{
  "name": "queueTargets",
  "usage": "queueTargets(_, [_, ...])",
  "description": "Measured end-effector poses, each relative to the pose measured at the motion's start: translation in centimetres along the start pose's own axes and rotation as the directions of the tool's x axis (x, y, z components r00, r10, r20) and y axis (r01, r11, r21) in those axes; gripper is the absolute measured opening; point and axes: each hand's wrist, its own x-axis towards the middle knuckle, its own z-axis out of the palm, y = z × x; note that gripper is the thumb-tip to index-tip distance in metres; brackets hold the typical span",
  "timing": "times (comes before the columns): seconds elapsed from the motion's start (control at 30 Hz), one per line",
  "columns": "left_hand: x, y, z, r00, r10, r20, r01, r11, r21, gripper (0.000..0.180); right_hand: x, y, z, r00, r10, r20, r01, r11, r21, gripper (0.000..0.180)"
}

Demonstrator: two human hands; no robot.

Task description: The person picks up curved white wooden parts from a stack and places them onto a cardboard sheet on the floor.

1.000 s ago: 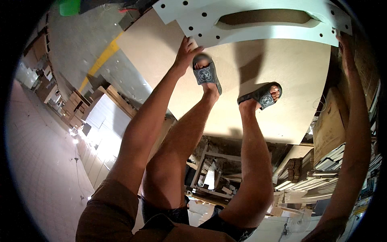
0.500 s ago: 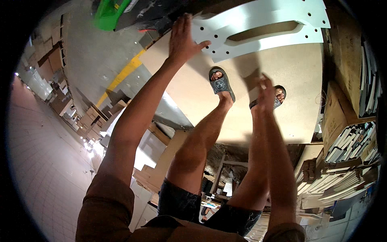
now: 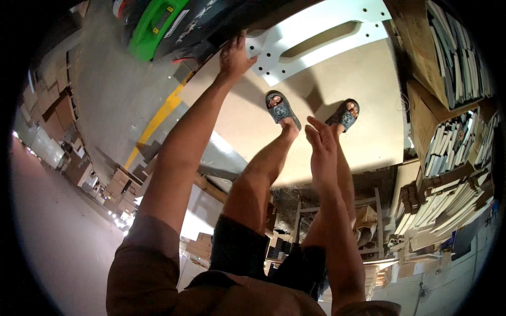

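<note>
A white panel (image 3: 316, 55) with a long oval slot and several dark round holes stretches across the top of the view. At its left end my left hand (image 3: 235, 60) grips the edge, with the thumb against the near corner and the fingers reaching to the far side. Lower down, my right hand (image 3: 322, 150) hovers apart from the panel, holding nothing, its fingers stretched out and slightly spread. Beneath both lies a large pale board (image 3: 242, 121), on which my feet stand in dark slide sandals (image 3: 282, 109).
On the right, open cardboard boxes (image 3: 416, 113) hold upright strips, with stacked pale boards (image 3: 432, 208) below them. A green and black machine (image 3: 153, 31) is at the upper left. A yellow floor line (image 3: 158, 121) runs beside the pale board. Behind my legs is a frame (image 3: 377, 221).
My right hand has drawn back from over the right sandal toward me and to the left. The left hand keeps its grip on the panel's end. The whole view has shifted somewhat.
</note>
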Motion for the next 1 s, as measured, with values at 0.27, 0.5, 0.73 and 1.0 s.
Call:
queueTargets(0.27, [2.5, 0.6, 0.6, 0.95, 0.216, -0.224, -0.212, 0.976, 0.04, 0.082, 5.8, 0.3, 3.2, 0.998, -0.04, -0.038, 0.045, 0.989, 0.144, 0.049])
queueTargets(0.5, [5.2, 5.2, -0.4, 0.989, 0.039, 0.142, -0.049, 0.996, 0.072, 0.071, 19.3, 4.7, 3.9, 0.991, 0.11, -0.073, -0.08, 0.939, 0.335, 0.054])
queueTargets(0.73, [10.9, 7.4, -0.3, 0.988, 0.144, 0.055, -0.119, 0.939, -0.323, 0.103, 25.3, 4.0, 1.8, 0.952, -0.052, -0.301, 0.142, 0.947, 0.286, 0.047])
queueTargets(1.0, [31.2, 18.2, -0.5, 0.914, 0.341, 0.217, 0.065, 0.406, -0.912, 0.08, 34.7, -6.1, -7.1, 0.905, -0.258, -0.339, 0.406, 0.764, 0.502, 0.061])
